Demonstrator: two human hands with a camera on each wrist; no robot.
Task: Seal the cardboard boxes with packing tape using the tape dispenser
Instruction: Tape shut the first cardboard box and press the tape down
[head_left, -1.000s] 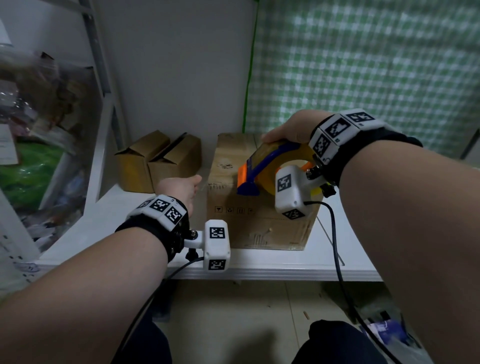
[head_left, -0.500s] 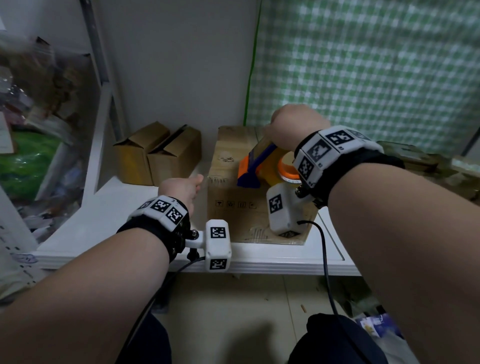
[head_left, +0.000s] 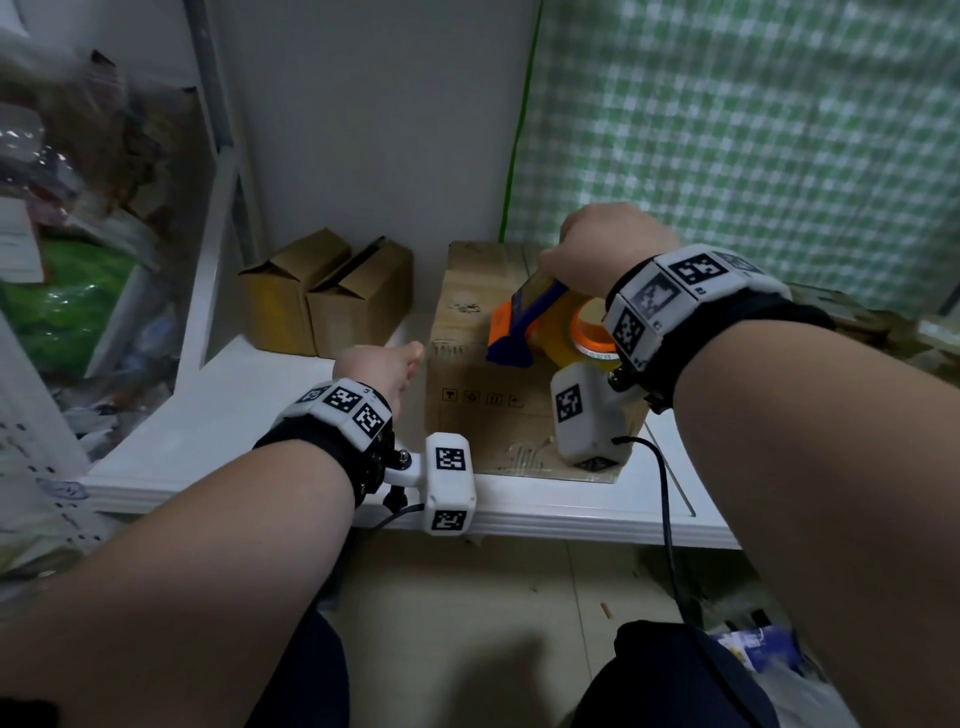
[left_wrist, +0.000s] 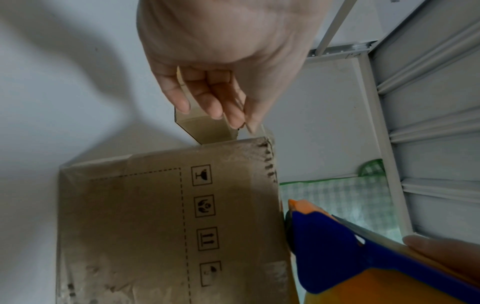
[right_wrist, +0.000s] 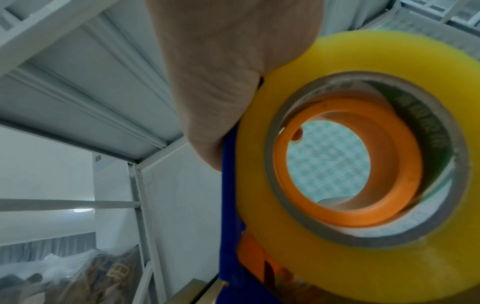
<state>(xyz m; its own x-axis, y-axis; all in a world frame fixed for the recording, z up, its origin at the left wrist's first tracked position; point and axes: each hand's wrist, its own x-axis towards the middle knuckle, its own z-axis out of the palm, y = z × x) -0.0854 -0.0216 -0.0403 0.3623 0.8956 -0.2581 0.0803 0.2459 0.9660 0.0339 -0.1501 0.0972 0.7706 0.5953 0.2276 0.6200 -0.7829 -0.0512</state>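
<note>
– What are the hands doing?
– The right hand (head_left: 605, 249) grips the tape dispenser (head_left: 540, 327) on the big box (head_left: 467, 415). The left hand (head_left: 376, 366) hangs loose beside it.
– How many boxes?
– Three: two small boxes (head_left: 324, 296) behind.

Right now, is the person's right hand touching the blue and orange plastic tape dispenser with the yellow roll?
Touching. In the right wrist view the right hand lies against the blue and orange plastic tape dispenser, on its frame and roll.

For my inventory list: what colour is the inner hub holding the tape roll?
Orange hub, clearest in the right wrist view.
</note>
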